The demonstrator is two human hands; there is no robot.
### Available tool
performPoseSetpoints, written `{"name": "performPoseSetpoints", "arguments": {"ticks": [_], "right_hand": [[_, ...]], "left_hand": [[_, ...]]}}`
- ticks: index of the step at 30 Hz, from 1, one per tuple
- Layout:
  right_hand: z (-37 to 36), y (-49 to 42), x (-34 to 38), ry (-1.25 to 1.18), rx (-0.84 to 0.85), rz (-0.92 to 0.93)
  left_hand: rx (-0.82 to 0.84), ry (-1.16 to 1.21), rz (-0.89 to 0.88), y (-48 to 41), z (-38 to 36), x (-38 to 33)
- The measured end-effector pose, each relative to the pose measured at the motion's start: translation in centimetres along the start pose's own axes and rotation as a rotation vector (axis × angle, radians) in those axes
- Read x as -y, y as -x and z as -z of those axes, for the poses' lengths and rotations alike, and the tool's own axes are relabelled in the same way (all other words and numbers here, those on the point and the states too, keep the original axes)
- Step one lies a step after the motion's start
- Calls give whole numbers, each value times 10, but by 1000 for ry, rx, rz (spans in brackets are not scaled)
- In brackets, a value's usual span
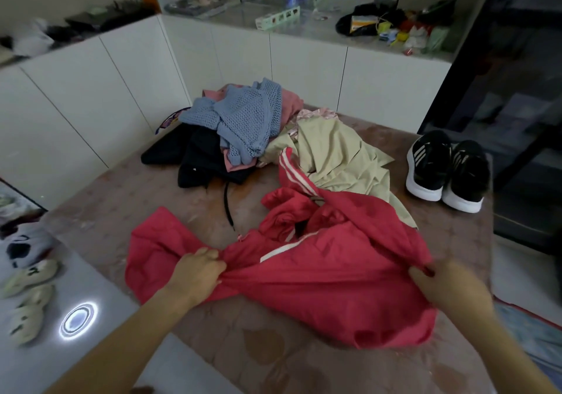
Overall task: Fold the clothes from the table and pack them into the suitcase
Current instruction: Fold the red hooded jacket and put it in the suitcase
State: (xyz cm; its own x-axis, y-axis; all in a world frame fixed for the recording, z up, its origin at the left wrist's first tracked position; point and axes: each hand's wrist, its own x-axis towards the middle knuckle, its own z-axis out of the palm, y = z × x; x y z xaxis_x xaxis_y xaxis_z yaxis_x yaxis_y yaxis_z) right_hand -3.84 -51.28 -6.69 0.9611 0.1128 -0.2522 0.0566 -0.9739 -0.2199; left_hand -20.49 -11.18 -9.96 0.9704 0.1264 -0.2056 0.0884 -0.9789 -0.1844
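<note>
A red jacket (304, 278) with white stripes lies crumpled on the near part of the brown table (188, 199). My left hand (197, 275) grips a bunch of its fabric near the middle. My right hand (441, 287) grips the jacket's right edge. Behind it lies a beige garment (337, 153). Further back sits a pile with a blue knit top (243, 117), black clothes (197, 156) and a pink piece (290, 104). No suitcase is in view.
A pair of black sneakers (447, 171) with white soles stands at the table's right edge. A black cord (228, 205) lies on the table. White slippers (30, 296) lie on the floor at left. White cabinets (304, 68) with a cluttered counter stand behind.
</note>
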Motion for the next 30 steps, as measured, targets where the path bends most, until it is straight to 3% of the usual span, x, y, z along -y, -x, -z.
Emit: {"name": "performPoseSetpoints", "arguments": {"ticks": [1, 3, 4, 6, 9, 11, 12, 15, 18, 20, 22, 30], "right_hand": [[-9, 2, -10, 123, 133, 7], [-15, 8, -21, 261, 393, 69], [-10, 9, -23, 294, 481, 95], [7, 13, -15, 243, 533, 122], [31, 2, 5, -231, 256, 45], [29, -20, 14, -325, 5, 81], [25, -29, 21, -297, -28, 102], [6, -51, 41, -133, 51, 123], [-16, -64, 51, 90, 169, 158], [-30, -62, 51, 162, 196, 174], [-42, -52, 48, 187, 89, 156], [-40, 17, 39, -538, -503, -167]], "left_hand": [[-1, -21, -1, 1, 2, -4], [163, 3, 13, 3, 0, -10], [275, 76, 53, 2, 2, -11], [317, 296, 102, -5, 14, -13], [178, 591, 122, -28, 26, -17], [175, 664, 131, -44, 27, -23], [223, 642, 118, -51, 24, -27], [368, 514, 87, -61, 12, -35], [341, 407, 75, -71, 7, -23], [252, 374, 85, -85, 15, -5], [139, 334, 86, -105, 32, 13], [-323, 269, -149, -207, 146, -2]]}}
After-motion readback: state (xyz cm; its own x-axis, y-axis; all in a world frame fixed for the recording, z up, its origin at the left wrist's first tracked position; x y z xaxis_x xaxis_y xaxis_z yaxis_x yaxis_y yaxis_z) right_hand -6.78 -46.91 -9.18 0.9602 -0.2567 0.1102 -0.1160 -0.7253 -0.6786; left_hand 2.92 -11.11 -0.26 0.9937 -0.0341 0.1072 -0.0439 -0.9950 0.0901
